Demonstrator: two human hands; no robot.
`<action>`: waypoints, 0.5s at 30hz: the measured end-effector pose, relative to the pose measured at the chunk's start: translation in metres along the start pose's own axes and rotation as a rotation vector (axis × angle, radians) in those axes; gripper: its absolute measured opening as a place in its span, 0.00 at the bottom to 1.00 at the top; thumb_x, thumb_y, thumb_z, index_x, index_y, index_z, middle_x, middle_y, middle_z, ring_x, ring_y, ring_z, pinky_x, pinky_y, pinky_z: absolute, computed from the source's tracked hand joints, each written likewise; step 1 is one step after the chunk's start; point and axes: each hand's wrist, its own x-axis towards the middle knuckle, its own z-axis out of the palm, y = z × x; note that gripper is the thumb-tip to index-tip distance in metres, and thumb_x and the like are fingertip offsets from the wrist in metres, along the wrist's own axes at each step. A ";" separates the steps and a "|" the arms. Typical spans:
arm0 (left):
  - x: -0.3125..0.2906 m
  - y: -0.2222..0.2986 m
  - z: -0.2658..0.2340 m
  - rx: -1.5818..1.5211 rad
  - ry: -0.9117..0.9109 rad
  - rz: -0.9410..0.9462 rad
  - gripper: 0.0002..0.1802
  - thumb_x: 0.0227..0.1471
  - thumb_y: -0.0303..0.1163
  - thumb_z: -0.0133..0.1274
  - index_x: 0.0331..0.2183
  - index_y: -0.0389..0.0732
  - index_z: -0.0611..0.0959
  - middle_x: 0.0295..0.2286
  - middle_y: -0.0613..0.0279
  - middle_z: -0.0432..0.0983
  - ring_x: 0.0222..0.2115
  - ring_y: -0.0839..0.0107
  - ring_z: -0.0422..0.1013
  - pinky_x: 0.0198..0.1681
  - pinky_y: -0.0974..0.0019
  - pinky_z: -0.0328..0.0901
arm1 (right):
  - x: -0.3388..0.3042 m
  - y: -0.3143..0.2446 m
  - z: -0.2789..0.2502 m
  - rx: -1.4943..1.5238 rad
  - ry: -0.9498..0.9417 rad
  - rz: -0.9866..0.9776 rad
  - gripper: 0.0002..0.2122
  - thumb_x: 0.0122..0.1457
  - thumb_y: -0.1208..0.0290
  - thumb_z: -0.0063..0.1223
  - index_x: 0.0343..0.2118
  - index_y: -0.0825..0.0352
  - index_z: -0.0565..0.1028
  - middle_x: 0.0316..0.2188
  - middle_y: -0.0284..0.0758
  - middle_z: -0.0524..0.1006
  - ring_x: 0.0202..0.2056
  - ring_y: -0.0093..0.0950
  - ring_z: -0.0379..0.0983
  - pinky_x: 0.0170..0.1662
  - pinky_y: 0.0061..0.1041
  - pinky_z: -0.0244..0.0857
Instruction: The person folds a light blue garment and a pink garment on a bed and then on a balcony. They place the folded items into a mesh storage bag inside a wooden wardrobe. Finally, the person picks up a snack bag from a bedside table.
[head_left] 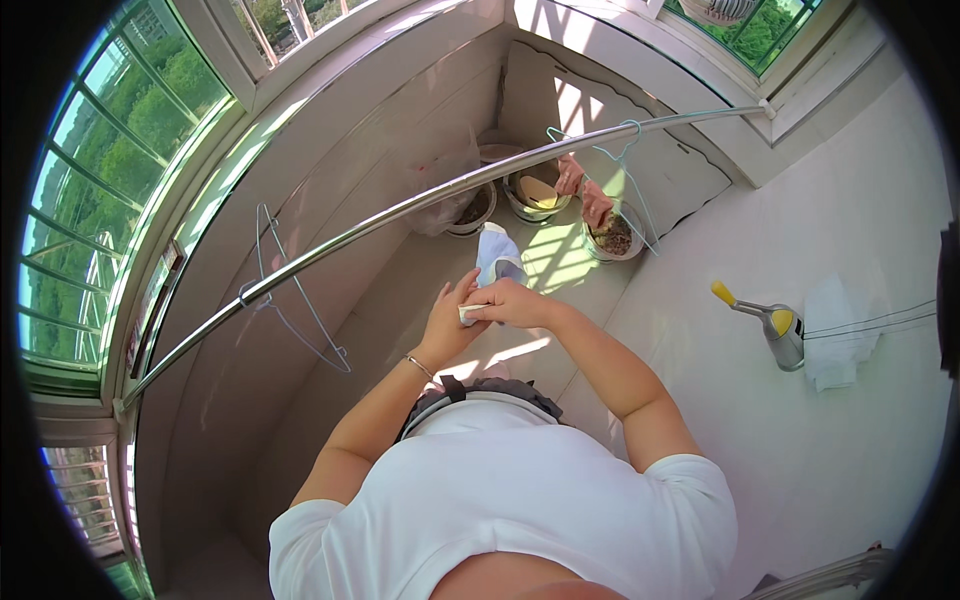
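Note:
A light-blue sock [497,255] with a white end and a grey patch is held out in front of my body, its far end standing up past my fingers. My left hand [450,325] is closed around its near part, with some fingers stretched along it. Across it from the right comes my right hand [512,302], fingers pinched on the sock's whitish edge, which shows between the two hands. The hands touch and partly hide the cloth between them.
A metal clothes rail [430,202] crosses ahead of my hands, carrying a blue wire hanger [290,290] and teal hangers [628,165]. Beyond it stand several pots, one a soil-filled pot [615,238], and a plastic bag [440,180]. A yellow-handled crank [785,335] is on the right wall.

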 end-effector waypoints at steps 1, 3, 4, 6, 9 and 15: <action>0.007 -0.013 0.005 -0.045 -0.036 -0.059 0.24 0.41 0.28 0.55 0.44 0.37 0.70 0.36 0.55 0.71 0.36 0.65 0.68 0.40 0.66 0.61 | -0.006 -0.010 -0.009 -0.029 -0.004 -0.007 0.12 0.54 0.64 0.48 0.31 0.68 0.74 0.18 0.28 0.69 0.23 0.16 0.62 0.28 0.18 0.58; 0.014 -0.008 0.014 -0.261 0.051 -0.183 0.07 0.42 0.26 0.52 0.30 0.38 0.78 0.20 0.54 0.72 0.23 0.67 0.71 0.27 0.67 0.63 | -0.017 0.004 -0.030 0.190 0.237 -0.039 0.11 0.53 0.66 0.49 0.31 0.69 0.74 0.18 0.29 0.69 0.25 0.16 0.64 0.29 0.18 0.59; 0.014 -0.007 0.014 -0.306 -0.015 -0.294 0.07 0.43 0.25 0.50 0.30 0.37 0.77 0.19 0.58 0.71 0.21 0.74 0.67 0.26 0.72 0.61 | -0.020 0.023 -0.044 0.359 0.375 -0.042 0.10 0.53 0.66 0.49 0.31 0.69 0.73 0.19 0.30 0.70 0.25 0.16 0.65 0.29 0.18 0.60; 0.008 -0.016 0.018 -0.376 0.015 -0.264 0.06 0.44 0.25 0.49 0.29 0.37 0.77 0.19 0.64 0.71 0.21 0.80 0.64 0.26 0.74 0.60 | -0.031 0.065 -0.087 -0.095 0.860 0.160 0.09 0.51 0.69 0.51 0.32 0.69 0.73 0.22 0.32 0.72 0.28 0.21 0.69 0.32 0.18 0.62; -0.002 -0.022 0.019 -0.733 0.082 -0.609 0.05 0.43 0.24 0.49 0.27 0.36 0.77 0.23 0.66 0.73 0.24 0.78 0.67 0.29 0.74 0.61 | -0.038 0.162 -0.140 -0.624 1.013 0.247 0.16 0.48 0.71 0.51 0.41 0.66 0.68 0.37 0.37 0.70 0.37 0.32 0.68 0.39 0.26 0.63; -0.006 -0.013 0.003 -1.111 0.300 -0.803 0.14 0.41 0.19 0.41 0.35 0.37 0.71 0.29 0.55 0.73 0.26 0.69 0.69 0.31 0.67 0.66 | -0.011 0.193 -0.188 -1.033 0.879 0.556 0.28 0.48 0.69 0.49 0.54 0.51 0.54 0.47 0.42 0.63 0.46 0.39 0.62 0.44 0.36 0.60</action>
